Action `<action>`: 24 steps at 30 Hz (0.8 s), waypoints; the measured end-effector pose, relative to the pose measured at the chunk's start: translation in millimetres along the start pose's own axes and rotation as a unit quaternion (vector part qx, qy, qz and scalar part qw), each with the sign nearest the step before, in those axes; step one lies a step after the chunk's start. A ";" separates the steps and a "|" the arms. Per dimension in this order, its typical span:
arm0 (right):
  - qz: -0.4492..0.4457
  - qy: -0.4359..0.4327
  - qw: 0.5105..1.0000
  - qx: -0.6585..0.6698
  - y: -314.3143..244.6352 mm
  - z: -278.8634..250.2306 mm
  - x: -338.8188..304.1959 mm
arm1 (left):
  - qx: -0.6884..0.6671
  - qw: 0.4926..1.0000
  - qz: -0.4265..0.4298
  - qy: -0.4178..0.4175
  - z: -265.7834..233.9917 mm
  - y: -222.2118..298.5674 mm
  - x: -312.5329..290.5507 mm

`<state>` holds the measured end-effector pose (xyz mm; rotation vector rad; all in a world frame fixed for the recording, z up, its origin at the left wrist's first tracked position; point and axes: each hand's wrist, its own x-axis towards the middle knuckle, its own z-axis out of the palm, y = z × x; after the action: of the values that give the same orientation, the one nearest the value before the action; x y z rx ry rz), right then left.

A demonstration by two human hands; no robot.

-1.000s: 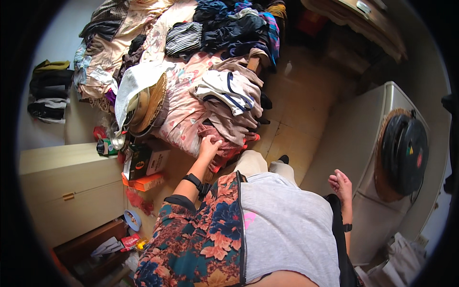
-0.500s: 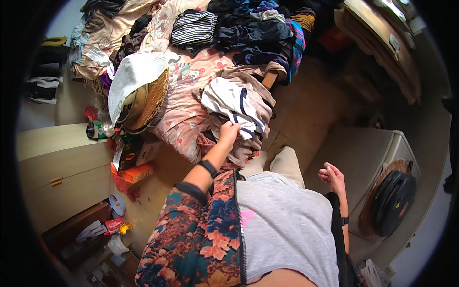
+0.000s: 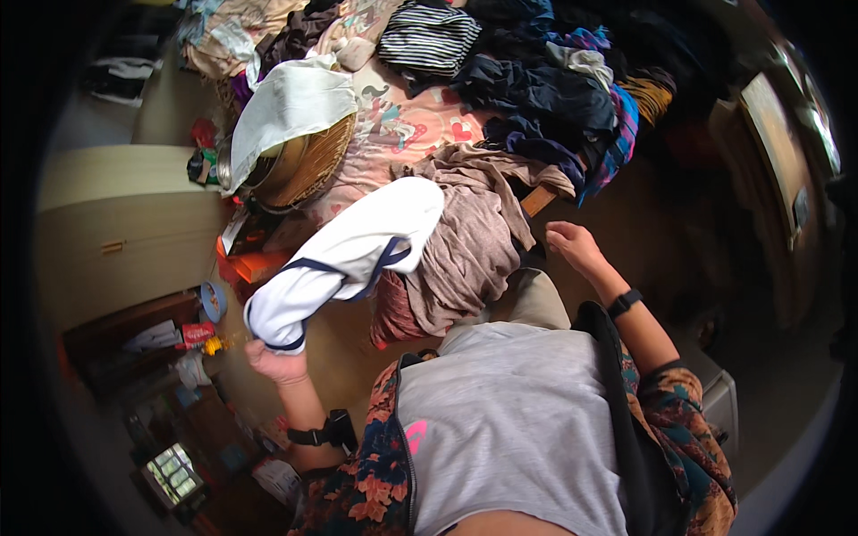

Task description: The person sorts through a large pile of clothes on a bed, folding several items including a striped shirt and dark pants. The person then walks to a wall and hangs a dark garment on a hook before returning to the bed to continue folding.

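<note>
A white garment with navy trim (image 3: 357, 237) hangs stretched from my left hand (image 3: 277, 362), whose fingers are closed on its lower left end. Its far end bulges over a brownish-pink cloth (image 3: 469, 232) draped at the bed's near corner. My right hand (image 3: 575, 246) is raised to the right of that cloth, close to a wooden edge (image 3: 538, 200). Its fingers are curled, and whether anything is in them does not show. Beneath the brownish-pink cloth a reddish fabric (image 3: 393, 313) shows.
On the patterned bed sheet (image 3: 416, 121) lie a striped folded garment (image 3: 429, 40) and a pile of dark clothes (image 3: 536, 89). A woven basket (image 3: 322, 161) partly covered by a white cloth (image 3: 290, 112) stands at the left. Beyond are a pale cabinet (image 3: 134, 214) and leaning boards (image 3: 773, 152).
My left hand has pulled the white garment off the brownish-pink cloth, toward the left and nearer me. My right hand has risen and moved left, toward the bed. The view has shifted.
</note>
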<state>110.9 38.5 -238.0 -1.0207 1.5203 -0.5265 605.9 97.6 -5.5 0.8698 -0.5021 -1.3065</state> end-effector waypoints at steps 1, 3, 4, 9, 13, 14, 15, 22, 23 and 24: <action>-0.035 -0.010 0.996 -0.084 -5.2 3.4 19.2 | -0.006 1.000 0.024 -0.017 1.7 5.5 -8.1; -0.087 0.001 0.971 -0.223 -12.1 15.5 52.7 | 0.011 0.999 0.013 0.030 -1.3 3.2 -25.5; -0.095 -0.009 0.966 -0.240 -14.2 22.3 67.7 | 0.016 0.996 0.004 0.087 -5.8 -5.2 -33.4; -0.027 -0.016 0.965 -0.260 -14.4 59.2 112.3 | 0.072 0.972 -0.068 0.213 -45.3 -90.5 -58.6; -0.037 -0.011 0.962 -0.269 -28.7 76.1 110.4 | 0.180 0.933 -0.159 0.268 -71.1 -156.6 -71.5; -0.062 -0.017 0.967 -0.247 -38.6 80.9 103.0 | 0.199 0.935 -0.176 0.236 -75.9 -163.0 -72.2; -0.040 -0.097 0.986 -0.131 -51.5 81.9 93.7 | 0.222 0.930 -0.192 0.221 -79.0 -168.4 -72.9; -0.058 -0.495 0.859 0.112 -159.9 102.2 -37.7 | 0.132 0.947 -0.265 0.125 -68.1 -150.6 -55.9; -0.080 -0.563 0.817 0.096 -169.8 113.8 -51.1 | 0.105 0.947 -0.279 0.117 -61.8 -146.6 -52.0; -0.065 -0.597 0.798 0.057 -177.1 126.3 -61.8 | 0.088 0.947 -0.294 0.097 -54.6 -143.3 -48.2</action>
<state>281.9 25.0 -90.8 -1.0325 0.2760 0.0131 547.9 155.3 -143.8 1.3503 -0.2032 -1.7065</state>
